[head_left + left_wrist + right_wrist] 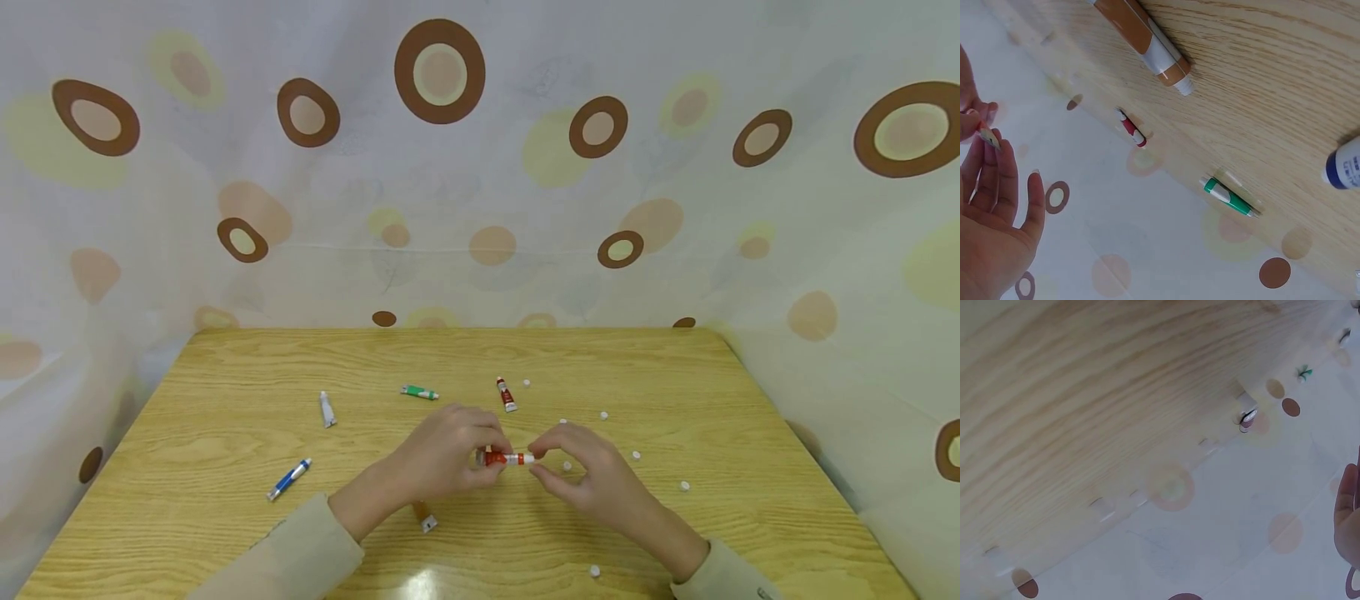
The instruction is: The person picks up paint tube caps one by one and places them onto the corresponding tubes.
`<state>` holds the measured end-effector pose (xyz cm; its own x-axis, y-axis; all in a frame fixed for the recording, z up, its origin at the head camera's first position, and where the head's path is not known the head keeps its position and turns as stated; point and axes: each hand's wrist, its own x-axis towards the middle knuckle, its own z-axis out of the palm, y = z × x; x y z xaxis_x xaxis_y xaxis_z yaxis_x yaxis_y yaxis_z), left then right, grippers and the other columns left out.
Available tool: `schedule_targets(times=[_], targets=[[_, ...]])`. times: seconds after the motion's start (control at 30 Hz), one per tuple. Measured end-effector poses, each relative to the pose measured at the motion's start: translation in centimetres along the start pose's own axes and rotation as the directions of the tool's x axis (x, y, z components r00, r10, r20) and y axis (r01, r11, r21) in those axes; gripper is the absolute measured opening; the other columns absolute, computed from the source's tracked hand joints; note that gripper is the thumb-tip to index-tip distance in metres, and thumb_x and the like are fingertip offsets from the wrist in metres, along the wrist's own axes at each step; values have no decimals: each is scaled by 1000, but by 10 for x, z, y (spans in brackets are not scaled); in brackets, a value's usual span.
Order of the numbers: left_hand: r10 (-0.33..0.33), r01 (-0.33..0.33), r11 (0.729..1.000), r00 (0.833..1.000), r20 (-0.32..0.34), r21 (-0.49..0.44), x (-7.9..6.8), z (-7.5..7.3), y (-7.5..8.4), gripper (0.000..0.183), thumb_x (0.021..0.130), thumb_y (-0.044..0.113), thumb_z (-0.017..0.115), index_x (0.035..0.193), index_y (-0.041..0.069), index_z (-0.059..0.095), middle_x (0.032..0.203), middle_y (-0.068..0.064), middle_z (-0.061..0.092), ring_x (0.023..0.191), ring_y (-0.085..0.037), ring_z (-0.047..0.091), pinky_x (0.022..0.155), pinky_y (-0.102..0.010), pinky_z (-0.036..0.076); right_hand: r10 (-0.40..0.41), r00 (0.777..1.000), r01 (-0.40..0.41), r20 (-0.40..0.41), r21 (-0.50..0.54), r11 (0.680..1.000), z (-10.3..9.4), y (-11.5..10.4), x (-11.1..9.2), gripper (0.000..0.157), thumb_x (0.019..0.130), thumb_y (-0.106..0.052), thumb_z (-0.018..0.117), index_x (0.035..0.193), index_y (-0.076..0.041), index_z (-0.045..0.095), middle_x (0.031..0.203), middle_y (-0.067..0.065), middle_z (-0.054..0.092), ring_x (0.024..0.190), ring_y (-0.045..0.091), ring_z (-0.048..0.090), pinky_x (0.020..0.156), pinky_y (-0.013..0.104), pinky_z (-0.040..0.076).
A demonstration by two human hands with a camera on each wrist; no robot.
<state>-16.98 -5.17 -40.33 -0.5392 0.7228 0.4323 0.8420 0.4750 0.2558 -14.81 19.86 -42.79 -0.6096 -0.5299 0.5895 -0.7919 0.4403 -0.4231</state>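
My left hand (457, 446) grips a red paint tube (495, 458) between thumb and fingers, its white end pointing right. At that white end (528, 458), the thumb and forefinger of my right hand (596, 467) pinch from either side. An orange-brown tube (423, 517) lies partly hidden under the left wrist; in the left wrist view its bare threaded nozzle (1184, 86) shows. That view also has the left hand (997, 231) at its left edge. Only part of the right hand (1349, 515) appears in the right wrist view.
Left of the hands lie a blue tube (289, 479), a white tube (327, 410) and a green tube (420, 392). Beyond them is a dark red tube (506, 394). Several small white caps, one near the front (595, 571), are scattered rightward. A patterned curtain (480, 183) surrounds the wooden table (750, 533).
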Motion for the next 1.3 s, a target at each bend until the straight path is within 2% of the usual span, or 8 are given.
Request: schedule_targets(times=[0.17,0.27,0.5,0.7,0.87,0.97,1.17,1.3], targets=[[13,-13,1000,1000,-12,-9,0,1,-1,9,86,16,80,94,18,81,89,12,74,72,4,60,80,-23,53,-97,995,96,-31,-12,995,0,1,4,32,77,4,84,101,-13,71,96,-3,74,89,11,68,89,16,53],[30,-30,1000,999,-19,-3,1,1,-1,8,85,17,81,93,19,81,88,12,74,71,4,60,80,-23,53,-118,992,117,-42,-20,993,1,0,5,27,81,2,83,100,-13,70,94,-5,73,87,10,67,86,17,53],[62,-60,997,997,-41,41,1,2,0,10,83,18,83,92,19,81,88,11,74,74,1,62,79,-22,54,-117,992,115,-53,-44,992,3,3,3,5,96,-17,74,98,-16,70,93,-8,72,86,8,67,91,22,55],[69,-66,996,997,-46,67,1,1,2,10,83,19,84,92,18,81,88,11,74,74,1,63,79,-22,54,-120,991,116,-51,-84,990,4,2,1,13,90,-11,79,99,-16,72,94,-7,73,87,9,68,88,35,60],[27,-27,1000,999,-21,2,0,0,1,9,85,17,82,93,18,81,89,11,74,72,3,60,80,-23,53,-148,987,140,-59,-130,982,3,1,2,6,95,-19,75,99,-14,73,94,-6,74,88,11,68,88,27,57],[13,-13,1000,1000,-6,-12,0,0,1,9,85,17,81,95,18,81,90,11,74,73,4,60,81,-24,54,-177,982,166,-68,-145,976,3,0,4,13,100,-25,69,97,-13,72,93,-5,74,87,11,68,89,21,55],[44,-43,999,999,-15,29,0,-1,1,10,85,18,83,94,16,82,91,9,75,76,1,64,86,-26,56,-208,975,192,-77,-176,965,4,0,6,22,103,-30,63,94,-12,72,90,-5,74,84,12,67,86,21,54],[73,-70,994,997,-36,83,0,-1,1,9,84,18,84,93,16,82,91,9,75,79,-2,67,86,-26,56,-198,978,184,-69,-171,968,5,1,6,11,99,-23,71,94,-13,72,90,-5,74,84,12,67,82,24,56]])
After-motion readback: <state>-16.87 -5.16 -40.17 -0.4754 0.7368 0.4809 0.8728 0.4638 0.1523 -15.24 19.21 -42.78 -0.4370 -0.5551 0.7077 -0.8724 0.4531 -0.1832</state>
